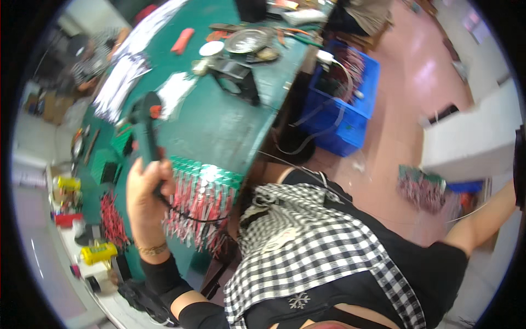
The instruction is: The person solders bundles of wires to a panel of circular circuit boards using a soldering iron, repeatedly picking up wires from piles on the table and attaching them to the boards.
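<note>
My left hand [147, 189] is raised over the left part of the green work table, its fingers wrapped round a dark green corded hand tool [144, 134]. The tool stands upright with an orange part near its top; motion blur hides its exact kind. A black cord runs from its lower end toward the right. Behind and beside the hand, a row of green circuit boards [211, 174] lies at the table edge, with red, black and white wires [200, 219] hanging from it. My right arm [485, 216] stretches far out to the right, and its hand is beyond the picture's edge.
A black stand [235, 82], a metal dish [246, 41] and a red roll [183, 41] are on the table [219, 129]. White wire bundles [118, 88] lie farther left, near another person [98, 57]. A blue crate [342, 129] with wired parts stands on the floor.
</note>
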`<state>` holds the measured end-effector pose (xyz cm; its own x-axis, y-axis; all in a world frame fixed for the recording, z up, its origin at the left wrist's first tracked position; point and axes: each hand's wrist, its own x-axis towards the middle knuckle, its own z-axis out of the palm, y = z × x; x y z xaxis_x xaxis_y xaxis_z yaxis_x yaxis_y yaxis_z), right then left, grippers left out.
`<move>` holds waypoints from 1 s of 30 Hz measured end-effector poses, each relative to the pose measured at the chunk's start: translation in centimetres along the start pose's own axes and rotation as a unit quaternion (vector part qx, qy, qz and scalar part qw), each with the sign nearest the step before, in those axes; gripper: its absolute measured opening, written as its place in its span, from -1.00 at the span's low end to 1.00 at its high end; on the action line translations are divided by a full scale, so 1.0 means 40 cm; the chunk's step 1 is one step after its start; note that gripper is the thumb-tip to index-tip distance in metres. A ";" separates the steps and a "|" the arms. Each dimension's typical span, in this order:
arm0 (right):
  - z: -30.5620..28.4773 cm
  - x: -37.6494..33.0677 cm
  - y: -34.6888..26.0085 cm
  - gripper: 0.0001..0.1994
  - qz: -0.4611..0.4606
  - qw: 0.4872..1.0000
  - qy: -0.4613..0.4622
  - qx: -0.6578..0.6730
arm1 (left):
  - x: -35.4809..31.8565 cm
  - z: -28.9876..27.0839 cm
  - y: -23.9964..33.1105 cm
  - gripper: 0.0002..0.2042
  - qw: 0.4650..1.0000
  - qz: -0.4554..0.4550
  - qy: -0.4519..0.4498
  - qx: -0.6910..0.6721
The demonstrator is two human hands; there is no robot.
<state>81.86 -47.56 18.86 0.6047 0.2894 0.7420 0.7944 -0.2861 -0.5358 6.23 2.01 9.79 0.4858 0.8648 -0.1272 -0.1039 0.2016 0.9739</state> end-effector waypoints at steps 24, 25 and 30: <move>1.035 -0.821 -1.130 -0.39 0.272 0.418 -0.548 0.672 | -0.031 0.160 -0.125 -0.57 0.941 0.087 -0.222 0.241; 1.035 -0.819 -1.123 -0.39 0.277 0.412 -0.523 0.693 | -0.027 0.141 -0.083 -0.65 0.919 0.073 -0.253 0.295; 1.035 -0.715 -1.071 -0.42 0.238 0.454 -0.518 0.684 | 0.188 -0.093 -0.108 -0.85 0.856 0.168 0.047 0.487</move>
<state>32.88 -5.75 3.91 -0.1341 0.9702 0.2018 -0.5781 0.0888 -0.8111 7.10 9.35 3.91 0.4931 0.8413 0.2214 0.5712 -0.5050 0.6471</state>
